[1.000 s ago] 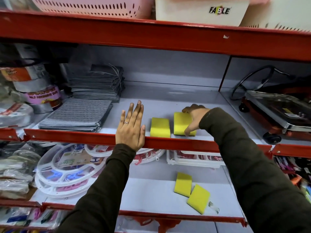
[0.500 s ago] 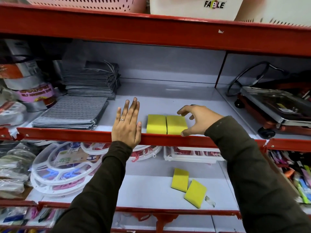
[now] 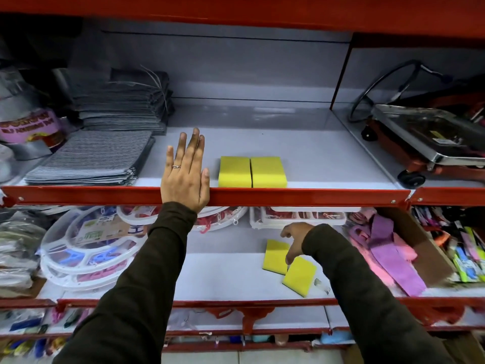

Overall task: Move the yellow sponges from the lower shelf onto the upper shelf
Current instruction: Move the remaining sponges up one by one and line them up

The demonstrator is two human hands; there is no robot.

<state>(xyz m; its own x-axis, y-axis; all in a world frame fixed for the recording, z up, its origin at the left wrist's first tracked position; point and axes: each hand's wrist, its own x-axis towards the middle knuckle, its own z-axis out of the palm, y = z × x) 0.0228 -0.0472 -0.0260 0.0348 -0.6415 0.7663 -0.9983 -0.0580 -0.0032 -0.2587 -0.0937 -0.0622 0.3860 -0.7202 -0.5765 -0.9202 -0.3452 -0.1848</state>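
We wear long dark brown sleeves (image 3: 136, 271) on both arms, the cuffs ending at the wrists. Our left hand (image 3: 185, 177) carries a thin ring (image 3: 176, 166); our right hand (image 3: 295, 239) is bare.

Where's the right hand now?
Head view, right of centre: the right hand is down at the lower shelf, fingers over the two sponges there.

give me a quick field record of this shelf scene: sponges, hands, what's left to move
upper shelf: two yellow rectangular foam sponges side by side at the red metal front rail
lower shelf: two yellow sponges lying flat, corners overlapping
left hand: flat, open, resting on the rail
right hand: over the lower pair, fingers spread, nothing gripped yet
left of the upper pair: grey striped cloth stack
remaining: two sponges
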